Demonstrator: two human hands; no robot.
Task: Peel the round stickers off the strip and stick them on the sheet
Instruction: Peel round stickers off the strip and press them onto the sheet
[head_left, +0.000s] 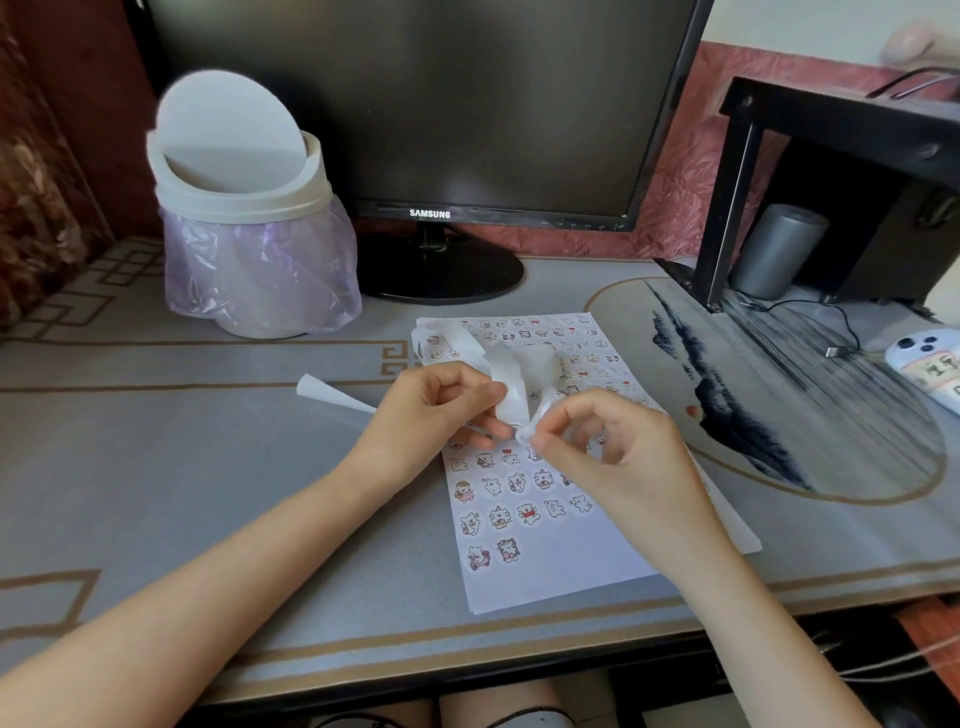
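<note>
1. A grey patterned bench (208, 467) carries a dark monitor (415, 104) at the back. A white swing-lid bin (244, 208) lined with a purple bag stands to the monitor's left.
2. The sheet (545, 571) lies flat in front of the monitor. Rows of round cartoon stickers (527, 514) cover most of it, and its near end is bare.
3. The left hand (431, 410) holds the curling white strip (511, 374) above the sheet's middle, its fingers (488, 428) curled and pinching the lower end.
4. The right hand (608, 457) meets it, thumb and forefinger pinching that same end; its other fingers are loosely curled.
5. A loose white paper piece (332, 396) lies on the bench just left of the left hand.
6. A phone (924, 364) rests at the far right.
</note>
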